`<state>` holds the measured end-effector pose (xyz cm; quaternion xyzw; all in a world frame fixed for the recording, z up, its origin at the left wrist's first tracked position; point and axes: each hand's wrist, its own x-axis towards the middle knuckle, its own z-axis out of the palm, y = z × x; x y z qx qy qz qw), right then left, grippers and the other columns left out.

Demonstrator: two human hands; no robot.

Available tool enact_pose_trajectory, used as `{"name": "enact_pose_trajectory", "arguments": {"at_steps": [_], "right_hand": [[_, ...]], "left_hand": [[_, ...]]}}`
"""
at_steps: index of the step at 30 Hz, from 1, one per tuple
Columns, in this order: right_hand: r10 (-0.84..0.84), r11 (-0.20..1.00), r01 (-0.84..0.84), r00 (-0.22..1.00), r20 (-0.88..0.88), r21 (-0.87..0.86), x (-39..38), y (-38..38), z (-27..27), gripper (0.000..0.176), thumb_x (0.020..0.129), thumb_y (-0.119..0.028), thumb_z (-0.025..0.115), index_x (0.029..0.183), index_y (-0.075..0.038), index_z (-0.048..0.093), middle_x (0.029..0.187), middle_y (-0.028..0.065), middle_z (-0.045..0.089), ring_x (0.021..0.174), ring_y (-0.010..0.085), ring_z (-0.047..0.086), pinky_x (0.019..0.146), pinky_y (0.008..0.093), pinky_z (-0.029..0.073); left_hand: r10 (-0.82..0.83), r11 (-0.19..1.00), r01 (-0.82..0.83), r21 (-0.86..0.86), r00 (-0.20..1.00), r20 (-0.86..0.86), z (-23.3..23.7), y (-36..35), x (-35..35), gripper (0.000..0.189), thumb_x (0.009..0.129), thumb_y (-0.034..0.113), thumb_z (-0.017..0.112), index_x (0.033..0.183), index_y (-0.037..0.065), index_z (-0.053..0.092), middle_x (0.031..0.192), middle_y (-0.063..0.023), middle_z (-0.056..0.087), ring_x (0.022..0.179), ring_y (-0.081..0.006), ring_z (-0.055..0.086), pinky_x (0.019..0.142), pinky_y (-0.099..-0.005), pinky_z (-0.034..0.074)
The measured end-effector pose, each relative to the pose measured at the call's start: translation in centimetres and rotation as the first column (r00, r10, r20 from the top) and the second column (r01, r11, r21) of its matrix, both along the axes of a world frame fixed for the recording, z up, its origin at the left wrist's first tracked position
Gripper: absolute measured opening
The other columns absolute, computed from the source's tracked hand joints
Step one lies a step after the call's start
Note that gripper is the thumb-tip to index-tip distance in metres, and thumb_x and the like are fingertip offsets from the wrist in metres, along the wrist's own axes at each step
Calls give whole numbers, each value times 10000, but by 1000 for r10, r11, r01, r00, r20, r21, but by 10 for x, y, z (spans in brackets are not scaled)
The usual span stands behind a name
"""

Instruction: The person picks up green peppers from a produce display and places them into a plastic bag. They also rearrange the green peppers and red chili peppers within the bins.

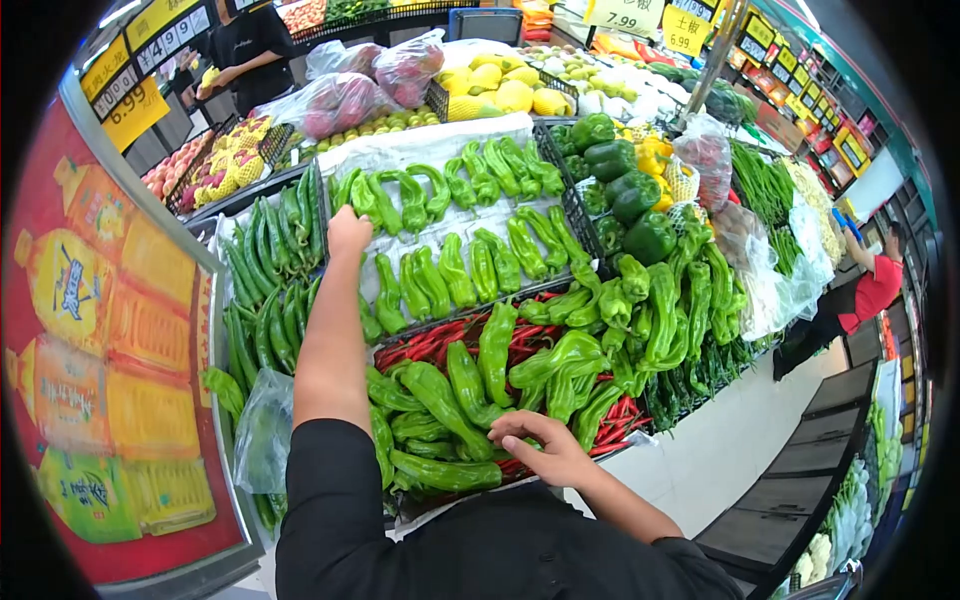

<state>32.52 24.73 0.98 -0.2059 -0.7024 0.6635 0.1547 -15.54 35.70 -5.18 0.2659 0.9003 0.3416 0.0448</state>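
Note:
My left hand [350, 232] reaches far out to the left end of a crate lined with white cloth [450, 226]. Its fingers look closed, and whatever they hold is hidden behind the hand. Long green peppers [412, 202] lie in two rows on the cloth, the upper row beginning right beside that hand. Close to my body, my right hand [543, 447] hovers at a loose pile of green peppers [440, 400], fingers apart and thumb spread, with nothing in it. Red chilies [430, 345] show beneath and between the piled peppers.
Darker green chilies [262, 245] fill the left crate, beside a drink advertisement panel [120, 350]. Green bell peppers [635, 197] and plastic bags [765, 265] lie to the right. Lemon-yellow fruit [513, 95] sits behind. One person [250, 60] stands back left, another [850, 295] at right.

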Motion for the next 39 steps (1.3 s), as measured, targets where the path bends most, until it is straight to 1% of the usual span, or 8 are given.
{"name": "enact_pose_trajectory", "arguments": {"at_steps": [2, 8, 14, 16, 20, 22, 30, 39], "right_hand": [[1, 1000, -1, 1000, -7, -6, -1, 1, 2, 262, 1007, -122, 611, 1236, 3, 623, 1118, 82, 693, 1022, 162, 649, 917, 329, 514], [-23, 999, 23, 1000, 3, -30, -1, 1, -1, 257, 1002, -111, 618, 1230, 6, 628, 1124, 82, 694, 1041, 163, 654, 922, 329, 513], [-39, 995, 40, 999, 12, -95, -3, 0, 4, 216, 984, -34, 607, 1191, 23, 625, 1140, 99, 675, 1072, 175, 655, 945, 326, 508], [-45, 991, 40, 998, -33, -128, -6, -1, 10, 209, 984, -12, 589, 1186, 29, 615, 1139, 98, 661, 1076, 177, 640, 958, 327, 500], [-17, 996, 11, 997, -69, -86, -6, -4, 21, 237, 983, 8, 570, 1216, 32, 598, 1131, 94, 662, 1056, 171, 628, 953, 328, 495], [-2, 998, -3, 996, -91, -59, -5, -6, 21, 243, 981, 9, 570, 1222, 33, 595, 1134, 104, 660, 1048, 180, 638, 957, 336, 499], [75, 997, -75, 992, -101, 8, -9, -20, 26, 234, 968, 11, 582, 1199, 39, 611, 1125, 112, 657, 1037, 187, 650, 926, 326, 511], [20, 994, -32, 993, -118, -102, 11, -19, 30, 242, 1009, -18, 550, 1242, 27, 597, 1143, 97, 679, 1085, 168, 648, 964, 319, 514]], "left_hand": [[-9, 992, -26, 125, 961, 276, -7, 0, -8, 244, 910, 176, 710, 1001, -38, 634, 922, -215, 727, 733, -302, 759, 675, -409, 596], [6, 986, -39, 161, 980, 200, -21, 0, -18, 260, 918, 151, 700, 973, -60, 560, 802, -194, 720, 583, -245, 729, 558, -362, 593], [-152, 976, 162, 145, 985, -78, 14, -35, 6, 426, 882, 284, 756, 1101, -32, 574, 923, -178, 720, 715, -277, 738, 727, -426, 578], [-345, 917, 278, 286, 913, 219, 74, -84, 42, 416, 886, 298, 733, 1129, -13, 602, 949, -245, 722, 795, -341, 743, 808, -433, 573], [-143, 922, 146, 358, 989, -35, 123, -214, 44, 323, 912, 292, 688, 1103, 35, 647, 951, -188, 741, 953, -318, 729, 808, -430, 566], [14, 988, 37, 152, 946, -324, 129, -285, 37, 292, 923, 288, 653, 1108, 61, 652, 937, -180, 738, 946, -367, 718, 816, -444, 568], [-16, 771, -155, -618, 965, -262, 90, -356, 57, 459, 913, 337, 675, 1308, 156, 525, 1059, -221, 706, 1043, -397, 680, 859, -531, 548], [80, 886, -294, -357, 858, -507, 115, -362, 60, 331, 914, 276, 624, 1237, 205, 606, 968, -210, 704, 813, -421, 701, 697, -522, 569]]}}
